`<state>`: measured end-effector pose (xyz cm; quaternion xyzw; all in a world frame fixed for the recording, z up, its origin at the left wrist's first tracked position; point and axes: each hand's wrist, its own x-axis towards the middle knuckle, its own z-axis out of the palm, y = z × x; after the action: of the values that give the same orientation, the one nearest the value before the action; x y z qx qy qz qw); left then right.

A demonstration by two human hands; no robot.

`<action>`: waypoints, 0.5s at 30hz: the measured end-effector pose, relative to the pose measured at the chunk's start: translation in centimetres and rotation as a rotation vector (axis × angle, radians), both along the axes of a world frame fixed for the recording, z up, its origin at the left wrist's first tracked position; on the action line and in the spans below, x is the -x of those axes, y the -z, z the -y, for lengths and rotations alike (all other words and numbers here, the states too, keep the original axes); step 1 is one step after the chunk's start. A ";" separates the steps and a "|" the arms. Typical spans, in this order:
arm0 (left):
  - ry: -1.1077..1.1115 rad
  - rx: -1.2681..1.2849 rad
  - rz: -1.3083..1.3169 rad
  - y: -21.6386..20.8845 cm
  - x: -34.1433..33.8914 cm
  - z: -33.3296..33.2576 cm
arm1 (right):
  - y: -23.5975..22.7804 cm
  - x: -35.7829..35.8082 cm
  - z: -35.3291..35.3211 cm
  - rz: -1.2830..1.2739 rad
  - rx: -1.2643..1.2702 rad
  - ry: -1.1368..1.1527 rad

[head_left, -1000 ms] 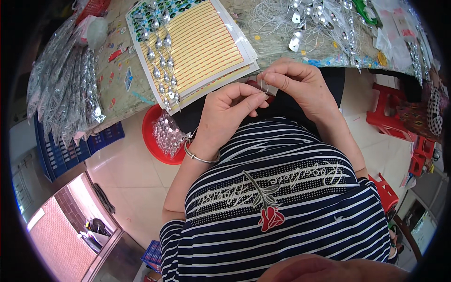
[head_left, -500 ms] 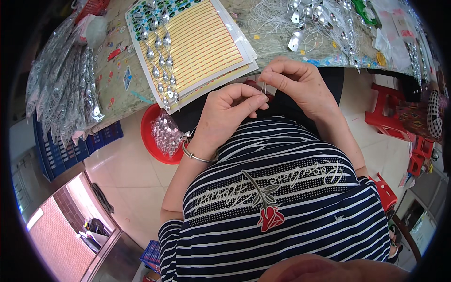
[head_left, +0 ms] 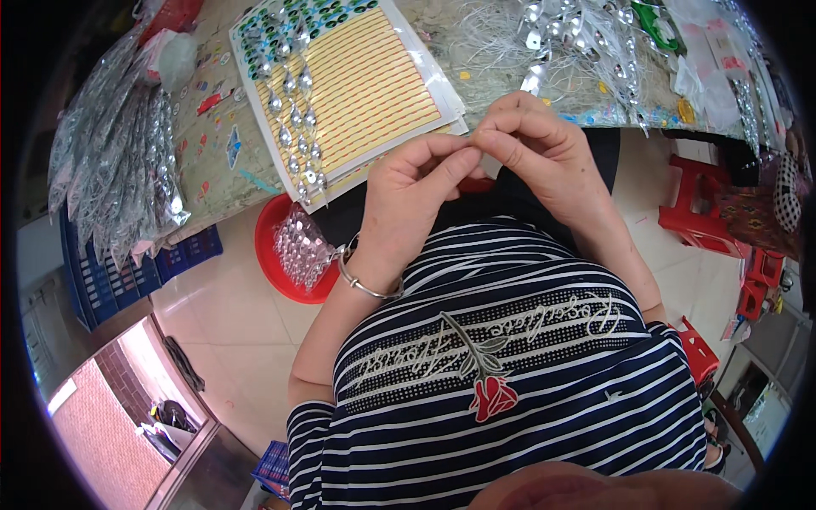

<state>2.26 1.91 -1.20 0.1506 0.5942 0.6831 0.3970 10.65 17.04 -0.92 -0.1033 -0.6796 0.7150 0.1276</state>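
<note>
Both hands meet just off the worktop (head_left: 476,64) edge — left hand (head_left: 412,200) and right hand (head_left: 540,153) pinched fingertip to fingertip on something tiny; what it is, I cannot tell, it's hidden between the fingers. Likely light and slippery, best gripped by thumb and forefinger tips. Nearby: a yellow striped sheet (head_left: 361,93) with silver teardrop gems (head_left: 293,127) along its edge, a red bowl (head_left: 272,255) of clear gems below — nothing blocks the hands.
</note>
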 end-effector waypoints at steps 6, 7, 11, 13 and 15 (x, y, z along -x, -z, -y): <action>-0.047 0.002 -0.013 0.4 -0.1 0.6 | -0.1 0.3 0.1 0.065 0.103 -0.016; -0.050 0.007 -0.018 0.5 0.0 0.7 | -0.1 0.3 0.2 0.060 0.108 -0.019; -0.051 0.009 0.011 0.7 0.1 0.8 | -0.2 0.0 0.0 0.100 0.171 0.023; -0.054 0.008 0.017 0.7 0.0 0.7 | -0.1 -0.1 0.2 0.101 0.192 0.006; -0.062 0.008 0.016 0.7 0.0 0.8 | 0.2 -0.2 0.3 0.101 0.213 -0.010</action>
<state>2.25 1.13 -1.93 0.1252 0.5981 0.6940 0.3808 10.88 16.75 -1.09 -0.1487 -0.6059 0.7776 0.0778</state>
